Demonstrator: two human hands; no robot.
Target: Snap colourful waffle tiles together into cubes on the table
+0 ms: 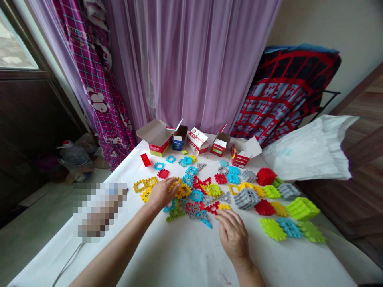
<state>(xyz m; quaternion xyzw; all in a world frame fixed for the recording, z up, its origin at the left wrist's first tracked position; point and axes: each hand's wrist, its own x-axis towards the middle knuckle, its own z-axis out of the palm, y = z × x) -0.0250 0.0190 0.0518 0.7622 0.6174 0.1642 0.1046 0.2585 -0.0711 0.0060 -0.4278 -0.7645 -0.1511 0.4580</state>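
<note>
My left hand (163, 193) lies on the pile of interlocking plastic waffle blocks (191, 199), its fingertips touching a yellow block (183, 191). I see nothing clearly gripped in it. My right hand (233, 233) hovers at the pile's near edge, fingers spread and empty, closest to a small yellow block (224, 206) and a red block (212, 208). Built block shapes stand to the right, among them a grey cube (247, 198), a red one (265, 176) and a lime-green one (302, 208).
The pieces lie on a white-covered table (185, 251) whose left edge runs close to my left arm. Several open cardboard boxes (157, 137) line its far edge. A white plastic bag (308, 147) lies at the right, with a purple curtain (191, 59) behind.
</note>
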